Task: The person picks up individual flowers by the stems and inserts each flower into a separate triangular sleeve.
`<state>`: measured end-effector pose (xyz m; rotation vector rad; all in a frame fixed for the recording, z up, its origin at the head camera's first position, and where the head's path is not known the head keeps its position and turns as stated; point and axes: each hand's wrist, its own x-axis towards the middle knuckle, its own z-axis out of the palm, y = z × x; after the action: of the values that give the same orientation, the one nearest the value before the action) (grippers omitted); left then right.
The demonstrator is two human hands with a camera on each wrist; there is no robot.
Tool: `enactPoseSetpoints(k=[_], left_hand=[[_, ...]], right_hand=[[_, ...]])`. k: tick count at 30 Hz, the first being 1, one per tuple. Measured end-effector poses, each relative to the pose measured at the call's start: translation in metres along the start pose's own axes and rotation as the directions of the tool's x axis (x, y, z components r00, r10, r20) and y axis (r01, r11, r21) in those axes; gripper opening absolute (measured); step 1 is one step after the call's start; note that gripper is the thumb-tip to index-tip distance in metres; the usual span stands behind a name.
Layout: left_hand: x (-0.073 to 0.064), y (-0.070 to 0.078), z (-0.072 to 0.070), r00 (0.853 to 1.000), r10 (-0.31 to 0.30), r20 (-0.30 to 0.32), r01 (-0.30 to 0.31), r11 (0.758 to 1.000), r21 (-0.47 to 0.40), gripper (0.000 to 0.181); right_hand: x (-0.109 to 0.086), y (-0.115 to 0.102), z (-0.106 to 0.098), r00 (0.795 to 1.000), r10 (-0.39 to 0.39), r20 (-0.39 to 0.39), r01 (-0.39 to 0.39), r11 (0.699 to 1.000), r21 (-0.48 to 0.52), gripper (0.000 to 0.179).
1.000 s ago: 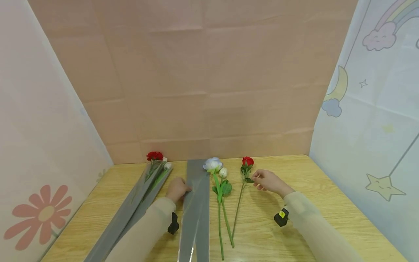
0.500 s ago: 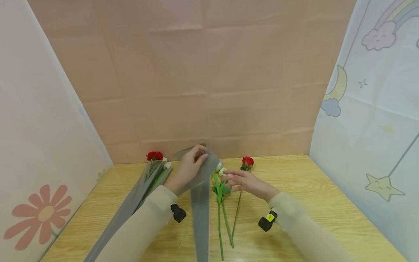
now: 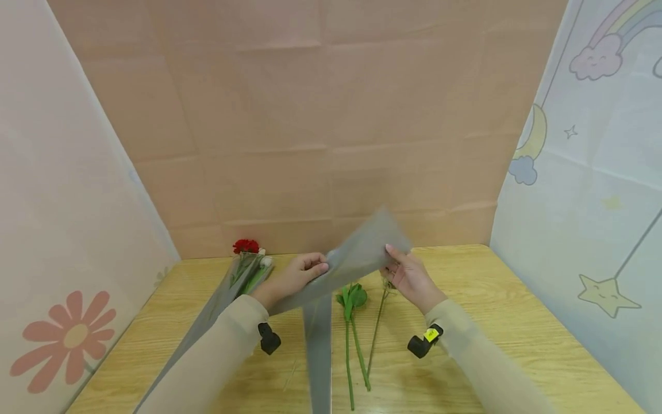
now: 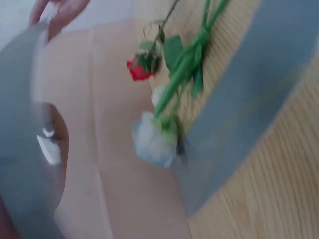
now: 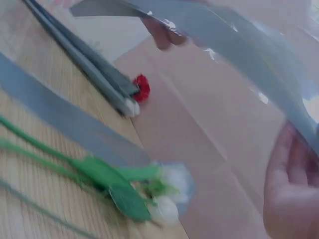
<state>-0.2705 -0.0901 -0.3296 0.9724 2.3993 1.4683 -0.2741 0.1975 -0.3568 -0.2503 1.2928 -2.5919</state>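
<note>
Both hands hold a grey translucent plastic flower sleeve raised over the table. My left hand pinches its left part, and my right hand grips the right end with the thumb on top. Below it, a second grey sleeve lies flat. Loose stems rest to the right of that one: a pale blue flower, a white bud and a red rose. In the head view the raised sleeve and right hand hide these blooms, leaving green leaves and stems visible.
On the left lies a sleeve-wrapped bunch with a red flower and white buds at its top, partly under the left forearm. A brown paper backdrop stands behind the wooden table, with printed cloth walls on both sides.
My left hand has lifted one grey sleeve off the table and carried it rightward. My right hand has come from beside the red rose and taken hold of the sleeve's other end.
</note>
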Motion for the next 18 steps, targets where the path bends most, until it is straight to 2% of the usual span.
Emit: enactPoseSetpoints(k=[2,3,6,8,11,13,15,17,18], left_hand=[[-0.004,-0.004,-0.009,0.994,-0.080,0.080,0.081,0.997,-0.012,0.019],[-0.007,-0.006,-0.014,0.985,-0.125,0.119,0.126,0.992,-0.004,0.020],[-0.015,-0.015,-0.028,0.947,-0.239,0.213,0.234,0.971,0.048,0.018],[-0.019,-0.023,-0.038,0.924,-0.282,0.259,0.266,0.959,0.096,0.029],[-0.027,-0.033,-0.052,0.902,-0.318,0.291,0.291,0.947,0.133,0.034],[-0.034,-0.040,-0.060,0.900,-0.342,0.271,0.308,0.938,0.160,0.028],[-0.040,-0.047,-0.067,0.908,-0.361,0.212,0.327,0.928,0.180,0.018],[-0.045,-0.052,-0.074,0.926,-0.364,0.104,0.334,0.915,0.228,0.019],[-0.048,-0.053,-0.076,0.929,-0.367,0.042,0.347,0.907,0.237,0.022]], right_hand=[[-0.001,-0.004,-0.007,0.996,-0.019,-0.090,0.018,1.000,-0.008,0.016],[-0.001,-0.006,-0.010,0.992,-0.023,-0.125,0.021,1.000,-0.015,0.014],[-0.003,-0.009,-0.021,0.978,-0.037,-0.204,0.029,0.999,-0.041,0.006],[-0.006,-0.010,-0.026,0.975,-0.043,-0.217,0.028,0.997,-0.073,0.010],[-0.009,-0.010,-0.030,0.973,-0.058,-0.225,0.030,0.992,-0.125,0.011],[-0.011,-0.011,-0.031,0.970,-0.062,-0.236,0.028,0.989,-0.148,0.006],[-0.012,-0.012,-0.034,0.963,-0.068,-0.259,0.027,0.987,-0.157,0.005],[-0.014,-0.012,-0.036,0.957,-0.073,-0.281,0.021,0.983,-0.183,0.005],[-0.014,-0.012,-0.038,0.955,-0.074,-0.289,0.016,0.980,-0.198,0.006]])
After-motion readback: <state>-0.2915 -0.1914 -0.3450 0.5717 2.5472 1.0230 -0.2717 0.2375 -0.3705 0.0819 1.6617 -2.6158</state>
